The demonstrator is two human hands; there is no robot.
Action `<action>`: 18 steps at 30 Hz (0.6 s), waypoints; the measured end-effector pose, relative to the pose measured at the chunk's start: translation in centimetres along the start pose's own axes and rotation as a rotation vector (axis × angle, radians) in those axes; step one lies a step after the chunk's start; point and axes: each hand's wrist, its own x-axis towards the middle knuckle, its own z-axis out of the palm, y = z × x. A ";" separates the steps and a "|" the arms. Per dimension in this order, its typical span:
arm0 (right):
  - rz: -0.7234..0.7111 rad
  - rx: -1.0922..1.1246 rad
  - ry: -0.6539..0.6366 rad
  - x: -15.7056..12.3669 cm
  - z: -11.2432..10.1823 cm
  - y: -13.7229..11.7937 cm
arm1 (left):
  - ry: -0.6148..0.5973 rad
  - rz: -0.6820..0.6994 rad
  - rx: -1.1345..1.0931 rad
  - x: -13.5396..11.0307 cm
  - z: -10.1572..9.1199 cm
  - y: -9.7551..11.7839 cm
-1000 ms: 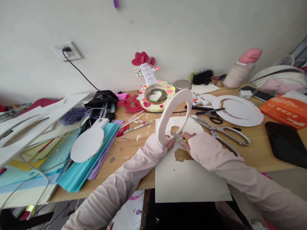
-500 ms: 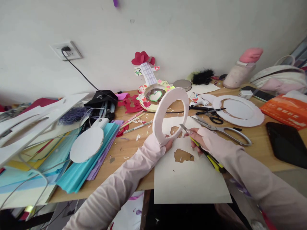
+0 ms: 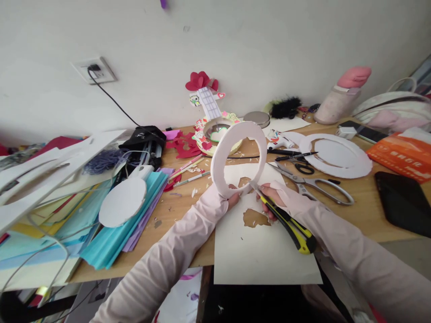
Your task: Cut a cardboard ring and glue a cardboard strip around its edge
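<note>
My left hand (image 3: 233, 201) grips a thick white foam ring (image 3: 219, 166) at its lower edge and holds it upright above the table. In my right hand (image 3: 271, 197) is a yellow and black utility knife (image 3: 288, 224), its blade out and at the lower right of the ring's inner edge. Whether the blade is in the foam I cannot tell. Under both hands lies a white paper sheet (image 3: 266, 260) with ragged holes, overhanging the table's front edge. Most of the left fingers are hidden behind the ring.
Silver scissors (image 3: 332, 190) and another white ring (image 3: 360, 163) lie to the right, with a black phone (image 3: 402, 202) beyond. A decorated paper craft (image 3: 210, 105) stands at the back. Left are a white disc (image 3: 123, 202) and coloured paper (image 3: 134, 224).
The knife blade has come down to the ring's lower inner edge, and the knife's handle has turned more into view. The ring has turned slightly to face me more.
</note>
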 end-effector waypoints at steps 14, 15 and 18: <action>0.061 -0.049 0.034 1.3 0.5 0.2 | 0.112 0.066 -0.007 0.8 2.0 -2.2; 0.068 -0.047 0.029 1.3 0.4 0.3 | 0.107 0.085 -0.008 0.8 1.9 -2.0; 0.071 -0.039 0.028 1.2 0.5 -0.1 | 0.065 0.134 -0.039 0.5 1.0 -0.8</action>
